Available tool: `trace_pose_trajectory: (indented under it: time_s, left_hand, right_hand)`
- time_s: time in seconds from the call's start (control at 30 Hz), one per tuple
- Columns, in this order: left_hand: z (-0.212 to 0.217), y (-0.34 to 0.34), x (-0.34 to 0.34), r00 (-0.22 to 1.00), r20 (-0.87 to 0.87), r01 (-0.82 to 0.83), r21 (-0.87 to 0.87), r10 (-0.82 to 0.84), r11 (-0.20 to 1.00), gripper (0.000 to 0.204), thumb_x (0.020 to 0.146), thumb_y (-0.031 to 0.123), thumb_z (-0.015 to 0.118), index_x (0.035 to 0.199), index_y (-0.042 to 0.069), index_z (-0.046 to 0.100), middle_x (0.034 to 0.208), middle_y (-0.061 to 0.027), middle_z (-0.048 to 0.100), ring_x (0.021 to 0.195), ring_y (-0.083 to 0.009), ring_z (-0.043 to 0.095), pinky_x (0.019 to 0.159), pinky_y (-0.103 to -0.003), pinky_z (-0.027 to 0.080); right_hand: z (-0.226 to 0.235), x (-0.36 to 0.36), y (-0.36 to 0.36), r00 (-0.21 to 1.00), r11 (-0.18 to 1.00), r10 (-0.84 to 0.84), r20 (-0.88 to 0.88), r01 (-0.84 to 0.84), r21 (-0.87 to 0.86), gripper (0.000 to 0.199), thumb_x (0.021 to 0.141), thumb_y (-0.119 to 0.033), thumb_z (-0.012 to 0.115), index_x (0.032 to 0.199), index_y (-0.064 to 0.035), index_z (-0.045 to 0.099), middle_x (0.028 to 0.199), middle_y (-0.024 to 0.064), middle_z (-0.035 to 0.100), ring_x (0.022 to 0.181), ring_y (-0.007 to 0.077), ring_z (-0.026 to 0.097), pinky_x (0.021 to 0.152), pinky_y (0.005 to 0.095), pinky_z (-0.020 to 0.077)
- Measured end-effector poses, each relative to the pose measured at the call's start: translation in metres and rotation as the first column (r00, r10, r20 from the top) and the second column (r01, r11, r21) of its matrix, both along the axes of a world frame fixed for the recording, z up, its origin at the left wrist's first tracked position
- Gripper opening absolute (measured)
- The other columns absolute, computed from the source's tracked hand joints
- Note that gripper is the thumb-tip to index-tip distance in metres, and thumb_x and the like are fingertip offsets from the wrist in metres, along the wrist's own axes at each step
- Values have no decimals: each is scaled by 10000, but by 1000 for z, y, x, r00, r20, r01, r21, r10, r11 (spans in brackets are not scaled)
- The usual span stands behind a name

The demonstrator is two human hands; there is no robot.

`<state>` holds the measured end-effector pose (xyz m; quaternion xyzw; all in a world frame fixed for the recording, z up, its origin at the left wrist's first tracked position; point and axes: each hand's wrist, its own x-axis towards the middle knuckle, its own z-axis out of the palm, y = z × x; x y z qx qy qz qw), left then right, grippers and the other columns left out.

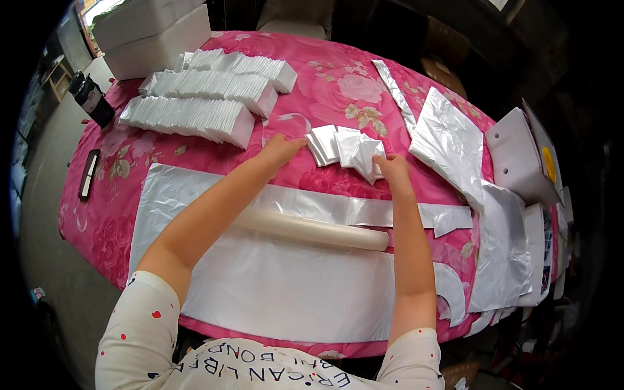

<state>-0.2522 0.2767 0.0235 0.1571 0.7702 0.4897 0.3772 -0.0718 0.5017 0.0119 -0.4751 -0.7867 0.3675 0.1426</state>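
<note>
Right hand [392,166] pinches a folded white bag [364,153] on the desk [325,84] (pink, floral), left hand [281,149] rests flat, empty, beside the bags [325,144].

A single head-worn fisheye view looks steeply down, close over the pink-clothed table [338,84], edges bending.

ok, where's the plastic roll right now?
Head view: the roll lies across the clear sheet at table centre, under both forearms, nearer the person than the folded bags.
</note>
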Motion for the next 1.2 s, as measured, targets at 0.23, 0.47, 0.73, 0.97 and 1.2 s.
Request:
trace_pose_trajectory:
  time_s: [0.23, 0.47, 0.73, 0.97, 1.2]
  left_hand:
    - [26, 51, 13, 996, 73, -60, 28, 58, 998, 556, 762, 437, 690, 1061, -21, 591, 839, -49, 583, 675, -126, 484, 578, -277, 383]
    - [5, 58, 8, 991, 91, -113, 124, 102, 986, 511, 731, 341, 741, 1060, -22, 595, 961, -121, 633, 818, -187, 615, 686, -306, 471]
    - [17, 28, 42, 995, -1, -88, 511, 103, 855, 363, 797, 213, 672, 1068, -14, 587, 973, -97, 629, 857, -171, 604, 712, -306, 477]
    - [62, -105, 123, 914, -383, 344, 566, -131, 749, 273, 776, 77, 689, 1036, 47, 613, 916, -57, 644, 805, -135, 601, 698, -276, 475]
    - [-4, -174, 181, 864, -444, 440, 440, -236, 783, 669, 625, 150, 807, 1212, 75, 494, 1226, -144, 495, 1124, -297, 500, 945, -400, 410]
  right_hand:
    - [-5, -44, -9, 994, 994, 108, 17, -107, -25, 572, 675, -389, 697, 1037, 45, 611, 962, 197, 651, 905, 278, 631, 785, 355, 468]
    - [-8, -73, -46, 955, 960, 221, -198, -248, -129, 512, 696, -344, 717, 997, 59, 620, 878, 148, 665, 730, 222, 648, 677, 321, 495]
    - [6, -48, -69, 811, 960, 128, -571, -246, -133, 635, 737, -220, 733, 1231, 42, 432, 1097, 111, 571, 994, 188, 559, 836, 310, 466]
    - [70, 68, -196, 651, 776, 244, -718, -575, -258, 533, 752, -47, 697, 1207, -32, 419, 1125, 65, 543, 1041, 164, 529, 882, 302, 432]
    - [22, 140, -271, 745, 797, 164, -647, -486, -358, 775, 718, -5, 707, 1368, -39, 288, 1164, 75, 519, 1088, 179, 512, 917, 299, 416]
